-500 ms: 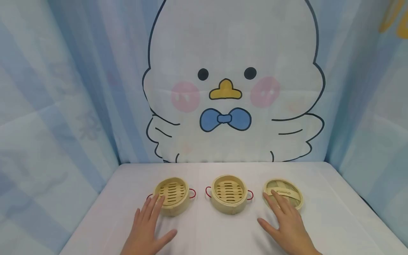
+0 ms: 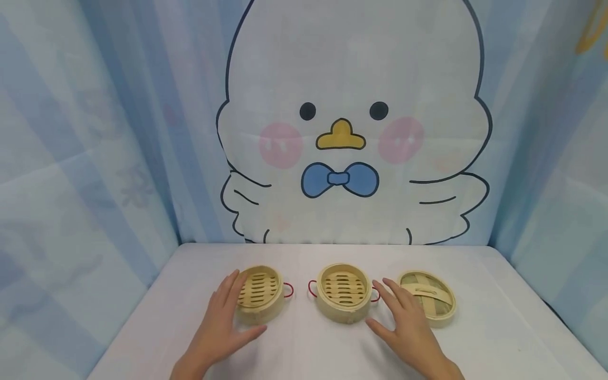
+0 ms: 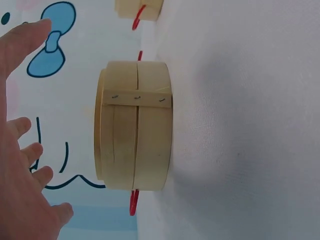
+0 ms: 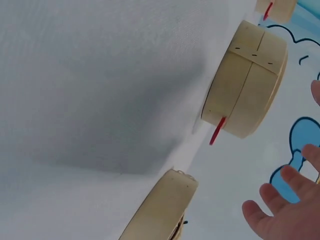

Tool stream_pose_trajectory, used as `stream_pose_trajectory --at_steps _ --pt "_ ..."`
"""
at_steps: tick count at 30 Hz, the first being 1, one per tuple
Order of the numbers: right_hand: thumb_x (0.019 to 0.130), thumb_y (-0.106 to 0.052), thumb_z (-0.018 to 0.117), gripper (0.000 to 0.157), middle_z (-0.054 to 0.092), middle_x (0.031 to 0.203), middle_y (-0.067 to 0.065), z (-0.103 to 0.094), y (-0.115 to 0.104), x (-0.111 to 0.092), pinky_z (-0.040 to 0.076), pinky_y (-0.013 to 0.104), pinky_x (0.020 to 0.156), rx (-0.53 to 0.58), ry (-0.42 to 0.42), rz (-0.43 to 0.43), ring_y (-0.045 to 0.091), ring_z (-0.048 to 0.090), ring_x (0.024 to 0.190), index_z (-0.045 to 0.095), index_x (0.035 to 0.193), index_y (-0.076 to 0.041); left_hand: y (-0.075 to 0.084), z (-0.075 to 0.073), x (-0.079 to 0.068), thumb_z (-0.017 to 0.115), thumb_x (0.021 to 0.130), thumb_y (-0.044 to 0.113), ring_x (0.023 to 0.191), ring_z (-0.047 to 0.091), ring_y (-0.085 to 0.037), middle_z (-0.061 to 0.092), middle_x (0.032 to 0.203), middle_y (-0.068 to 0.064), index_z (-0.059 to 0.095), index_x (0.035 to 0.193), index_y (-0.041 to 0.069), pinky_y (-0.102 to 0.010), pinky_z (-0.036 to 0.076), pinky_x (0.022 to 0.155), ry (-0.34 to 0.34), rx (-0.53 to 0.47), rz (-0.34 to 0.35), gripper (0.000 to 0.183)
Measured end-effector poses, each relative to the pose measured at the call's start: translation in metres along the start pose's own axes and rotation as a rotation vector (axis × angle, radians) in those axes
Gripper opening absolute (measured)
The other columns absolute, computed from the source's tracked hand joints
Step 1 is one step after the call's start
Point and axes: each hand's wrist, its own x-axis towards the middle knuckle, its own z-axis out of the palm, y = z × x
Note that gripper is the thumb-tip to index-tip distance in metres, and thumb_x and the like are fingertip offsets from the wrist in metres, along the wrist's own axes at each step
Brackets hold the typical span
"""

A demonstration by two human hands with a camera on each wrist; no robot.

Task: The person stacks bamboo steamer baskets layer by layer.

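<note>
Two small round bamboo steamer baskets with slatted bottoms and red loop handles stand on the table. My left hand [image 2: 220, 322] is held over the near left side of the left basket [image 2: 260, 295], fingers spread, hiding its left handle. In the left wrist view that basket [image 3: 135, 125] stands below the fingers with a gap between. My right hand [image 2: 406, 324] hovers between the middle basket [image 2: 343, 293] and the bamboo lid [image 2: 429, 295], fingers spread and holding nothing. The lid has a woven top and a strap handle; the hand covers its left edge.
A white cloth covers the table [image 2: 304, 348]. Behind it hangs a curtain [image 2: 342, 221] printed with a white bird wearing a blue bow tie, and blue striped curtains [image 2: 119, 174] close in both sides.
My right hand has moved left from over the lid toward the middle basket. My left hand has moved a little forward over the left basket. The head view has shifted slightly.
</note>
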Motion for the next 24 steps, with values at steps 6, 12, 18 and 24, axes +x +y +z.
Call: stream_pose_trajectory --at_steps 6,12,18,24 --pt "0.073 -0.032 0.079 0.076 0.043 0.137 0.009 0.009 0.000 0.004 0.036 0.057 0.092 0.037 -0.004 -0.015 0.034 0.040 0.121 0.044 0.139 -0.020 -0.004 0.005 0.007 0.076 0.065 0.058 0.135 0.019 -0.034 0.016 0.151 -0.008 0.015 0.149 0.025 -0.068 0.016 0.099 -0.012 -0.028 -0.033 0.110" --pt "0.071 -0.030 0.081 0.074 0.045 0.136 0.012 0.016 -0.001 0.008 0.038 0.057 0.092 0.065 -0.005 -0.011 0.035 0.041 0.121 0.049 0.136 -0.014 -0.014 0.011 0.011 0.077 0.064 0.059 0.135 0.016 -0.036 0.013 0.152 -0.010 0.015 0.149 0.021 -0.065 0.014 0.102 -0.040 -0.072 -0.069 0.111" --pt "0.068 -0.030 0.083 0.074 0.048 0.133 0.012 0.026 -0.001 0.012 0.042 0.053 0.090 0.094 0.030 -0.066 0.034 0.046 0.118 0.053 0.133 -0.012 -0.028 0.016 0.014 0.077 0.062 0.061 0.135 0.016 -0.039 0.013 0.152 -0.013 0.015 0.150 0.016 -0.062 0.014 0.104 -0.057 -0.120 -0.091 0.116" --pt "0.069 -0.037 0.081 0.072 0.048 0.133 0.014 0.032 -0.001 0.014 0.041 0.055 0.091 0.098 -0.009 -0.088 0.034 0.045 0.120 0.054 0.132 -0.015 -0.035 0.017 0.019 0.078 0.057 0.063 0.136 0.013 -0.039 0.011 0.152 -0.014 0.011 0.150 0.018 -0.062 0.019 0.103 -0.100 -0.173 -0.156 0.123"
